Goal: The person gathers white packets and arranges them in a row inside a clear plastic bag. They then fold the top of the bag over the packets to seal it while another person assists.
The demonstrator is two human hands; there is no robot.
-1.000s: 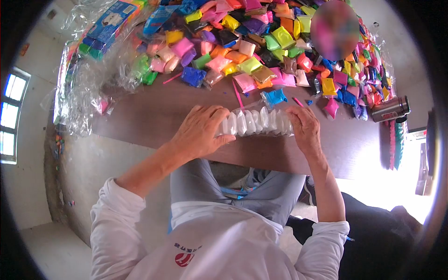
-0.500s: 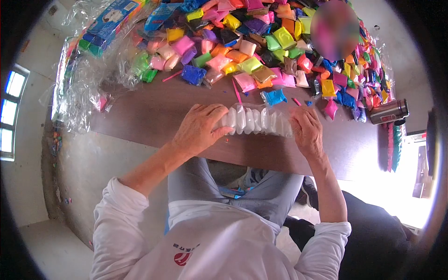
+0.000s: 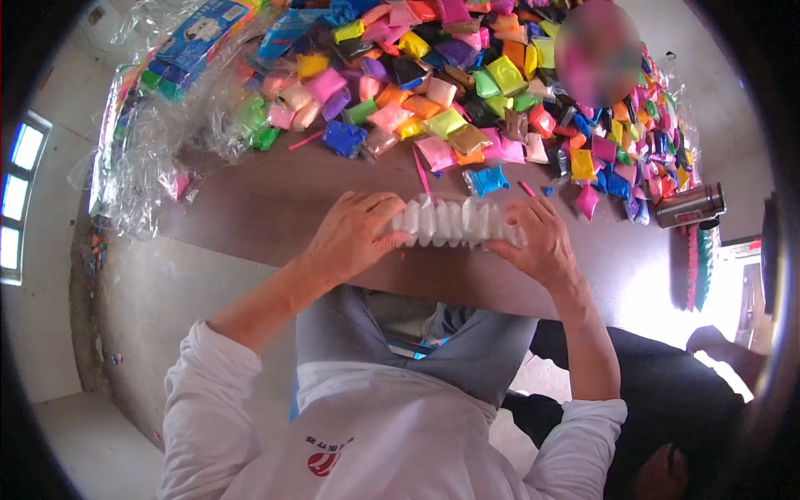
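Observation:
A row of several white packets [image 3: 451, 222] stands on edge, pressed side by side, on the brown table. My left hand [image 3: 354, 233] grips the row's left end, thumb in front and fingers behind. At the opposite end, my right hand [image 3: 537, 240] closes around the last packets, its thumb along the near side. Just beyond the row lie a blue packet [image 3: 487, 180] and a thin pink stick [image 3: 422, 172]. What is inside the white packets cannot be made out.
A big heap of colourful small packets [image 3: 433, 108] covers the table's far side. Crumpled clear plastic bags [image 3: 154, 171] lie at the left. A metal cup [image 3: 690, 206] stands tilted at the right edge. A person in dark clothing [image 3: 667, 400] is close on my right.
My right hand has shifted slightly left and wrapped its thumb around the row's end, and the row looks more tightly pressed. The person at the right has moved, with an arm now showing.

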